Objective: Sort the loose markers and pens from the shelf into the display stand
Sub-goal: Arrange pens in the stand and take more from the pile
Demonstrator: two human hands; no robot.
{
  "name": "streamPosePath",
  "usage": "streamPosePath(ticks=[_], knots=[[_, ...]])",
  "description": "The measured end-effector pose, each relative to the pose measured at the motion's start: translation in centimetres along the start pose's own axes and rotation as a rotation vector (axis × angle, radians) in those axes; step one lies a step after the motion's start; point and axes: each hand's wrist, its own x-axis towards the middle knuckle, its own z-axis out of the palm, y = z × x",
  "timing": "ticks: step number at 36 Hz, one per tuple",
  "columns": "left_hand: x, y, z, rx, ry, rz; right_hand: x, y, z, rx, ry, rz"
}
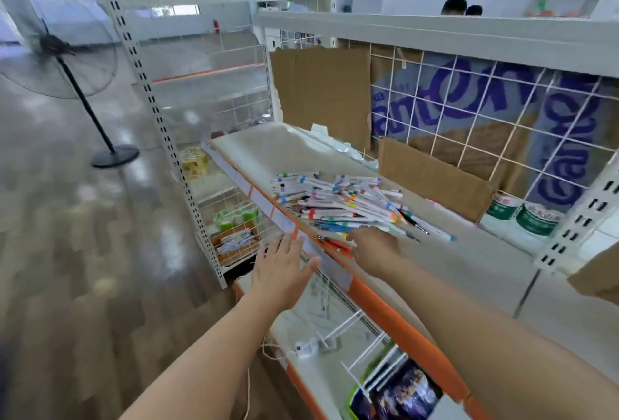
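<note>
Left hand (281, 269) spread flat, holding nothing; right hand (371, 247) reaches the markers (338, 200), fingertips hidden, grasp seemingly undeterminable.

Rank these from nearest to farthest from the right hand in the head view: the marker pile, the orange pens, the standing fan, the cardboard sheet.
From the right hand:
1. Orange pens, right beside it at the shelf's front edge.
2. Marker pile, just beyond, mid-shelf.
3. Cardboard sheet, against the back grid.
4. Standing fan, far left on the floor.
</note>
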Motion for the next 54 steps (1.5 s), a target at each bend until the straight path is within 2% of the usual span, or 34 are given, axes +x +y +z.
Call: streamPosePath(ticks=[8,18,24,28,30,32,39,43,47,51,54], knots=[[3.4,-1.8,0.1,-0.031,-0.026,0.041,3.0,-1.7,0.8,0.008,-0.068,-0.014],[6.7,-2.9,-0.1,-0.137,0.06,0.124,3.7,-2.7,-0.2,-0.016,-0.177,0.097],[7.6,-1.4,-0.9,-0.088,0.185,0.219,3.1,-2.8,-0.4,-0.172,-0.084,0.041],[8.2,0.1,-1.0,-0.068,0.259,0.346,3.1,-2.4,-0.4,-0.164,0.043,-0.034],[8.5,0.9,-1.3,-0.037,0.259,0.388,3.0,-2.2,-0.6,-0.147,0.101,-0.071],[9.0,1.4,-1.3,0.009,0.231,0.409,2.5,-2.0,-1.2,-0.123,0.09,-0.057],[9.3,3.2,-1.6,0.057,0.202,0.544,0.3,0.1,-3.4,0.236,0.049,0.159],[9.0,4.5,-1.0,-0.063,0.203,0.529,-1.9,1.5,-4.5,0.748,0.066,0.301],[8.3,6.6,-0.7,-0.269,0.13,0.5,-4.6,2.8,-4.6,1.201,0.153,0.434],[7.4,9.5,-0.4,-0.377,0.062,0.569,-7.0,3.3,-3.3,1.302,0.325,0.521],[6.3,11.7,-0.4,-0.397,-0.002,0.641,-8.8,3.7,-2.5,1.178,0.508,0.59]])
